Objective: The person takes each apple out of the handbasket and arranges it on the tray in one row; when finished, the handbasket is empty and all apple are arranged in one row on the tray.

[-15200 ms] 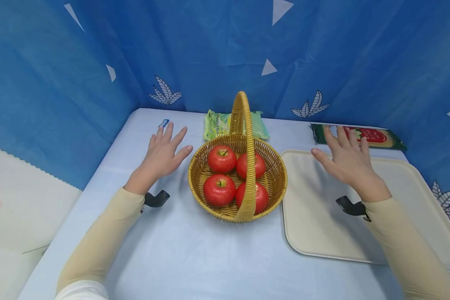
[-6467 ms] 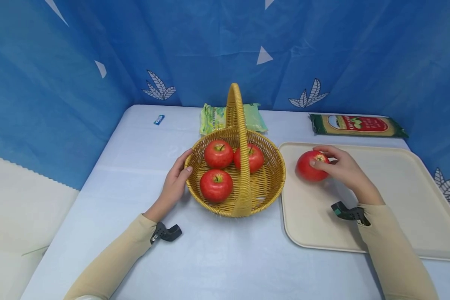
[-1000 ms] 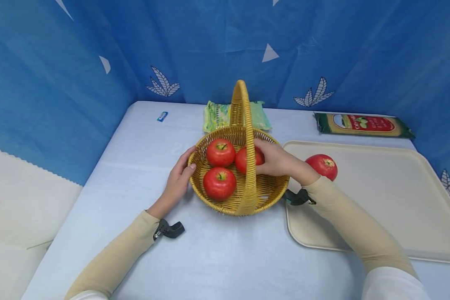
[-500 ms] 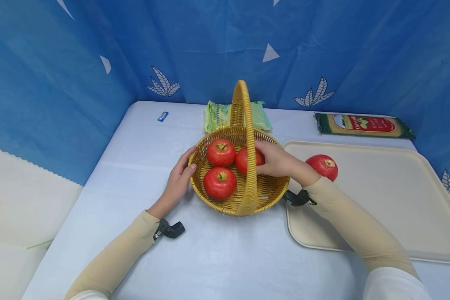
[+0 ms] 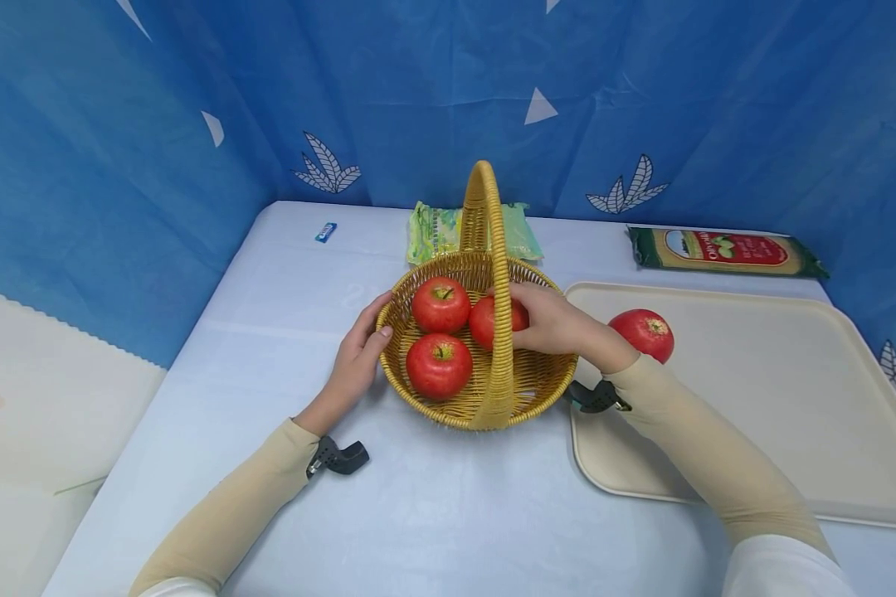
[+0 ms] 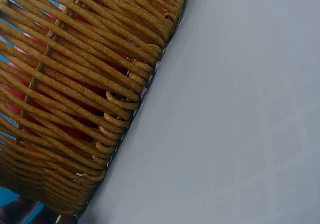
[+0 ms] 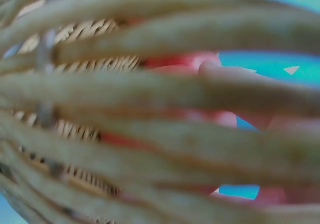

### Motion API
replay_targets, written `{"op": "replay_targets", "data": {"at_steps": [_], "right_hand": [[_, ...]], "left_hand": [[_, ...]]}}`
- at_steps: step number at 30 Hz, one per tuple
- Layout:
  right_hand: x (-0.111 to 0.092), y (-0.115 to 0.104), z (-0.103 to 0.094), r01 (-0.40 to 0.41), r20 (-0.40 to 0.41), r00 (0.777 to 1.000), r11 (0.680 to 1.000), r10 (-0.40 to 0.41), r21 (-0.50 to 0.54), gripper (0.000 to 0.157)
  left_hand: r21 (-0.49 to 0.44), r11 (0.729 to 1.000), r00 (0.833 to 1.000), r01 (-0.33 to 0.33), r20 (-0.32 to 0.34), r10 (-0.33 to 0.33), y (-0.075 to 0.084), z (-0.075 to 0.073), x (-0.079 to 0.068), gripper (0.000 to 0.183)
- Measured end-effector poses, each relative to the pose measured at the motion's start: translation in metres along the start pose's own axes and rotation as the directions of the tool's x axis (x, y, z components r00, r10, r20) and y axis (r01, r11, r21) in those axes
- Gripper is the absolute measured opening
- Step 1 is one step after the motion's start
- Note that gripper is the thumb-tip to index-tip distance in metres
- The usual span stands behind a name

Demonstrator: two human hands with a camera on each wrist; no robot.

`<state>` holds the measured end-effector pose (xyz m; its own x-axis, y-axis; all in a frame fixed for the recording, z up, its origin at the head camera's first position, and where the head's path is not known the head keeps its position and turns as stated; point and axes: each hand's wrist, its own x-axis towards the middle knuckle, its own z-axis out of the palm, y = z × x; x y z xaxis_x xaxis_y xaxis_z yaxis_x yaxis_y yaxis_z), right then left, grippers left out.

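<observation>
A round wicker basket (image 5: 397, 394) with a tall arched handle stands on the table and holds three red apples. The left hand (image 5: 353, 361) grips its left rim, thumb over the edge. Reaching in from the right, the right hand (image 5: 556, 322) holds the right-hand apple (image 5: 482, 322), partly hidden behind the handle. The back-left apple (image 5: 440, 304) and front-left apple (image 5: 439, 366) lie beside it. Another apple (image 5: 645, 332) rests on the beige tray (image 5: 747, 398). Woven strands of the basket wall (image 6: 75, 69) fill the left wrist view; in the right wrist view the near strands (image 7: 150, 92) blur over the hand.
Behind the basket lies a green-yellow packet (image 5: 433, 232). A long green and red food packet (image 5: 724, 251) is behind the tray. A small blue-and-white packet (image 5: 325, 232) sits at the back left. A blue curtain (image 5: 433, 91) hangs along the back.
At 6.5 s ago the right hand held an apple at the tray; that apple now rests there and the hand holds another inside the basket. Over the last second both hands stay nearly still.
</observation>
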<state>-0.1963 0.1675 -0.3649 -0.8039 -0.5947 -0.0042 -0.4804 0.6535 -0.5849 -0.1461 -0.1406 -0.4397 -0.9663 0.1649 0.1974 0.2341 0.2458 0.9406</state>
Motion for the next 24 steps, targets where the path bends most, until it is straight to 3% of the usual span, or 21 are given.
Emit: {"op": "replay_targets", "data": {"at_steps": [9, 24], "right_hand": [[-0.002, 0.001, 0.000, 0.003, -0.035, 0.999, 1.000, -0.002, 0.008, 0.062], [-0.011, 0.003, -0.014, -0.044, -0.071, 0.995, 0.963, 0.065, 0.267, 0.067]], "left_hand": [[-0.002, 1.000, 1.000, -0.001, 0.002, 0.001, 0.000, 0.000, 0.000, 0.052], [-0.009, 1.000, 1.000, -0.001, -0.002, 0.001, -0.001, 0.000, 0.000, 0.052]]}}
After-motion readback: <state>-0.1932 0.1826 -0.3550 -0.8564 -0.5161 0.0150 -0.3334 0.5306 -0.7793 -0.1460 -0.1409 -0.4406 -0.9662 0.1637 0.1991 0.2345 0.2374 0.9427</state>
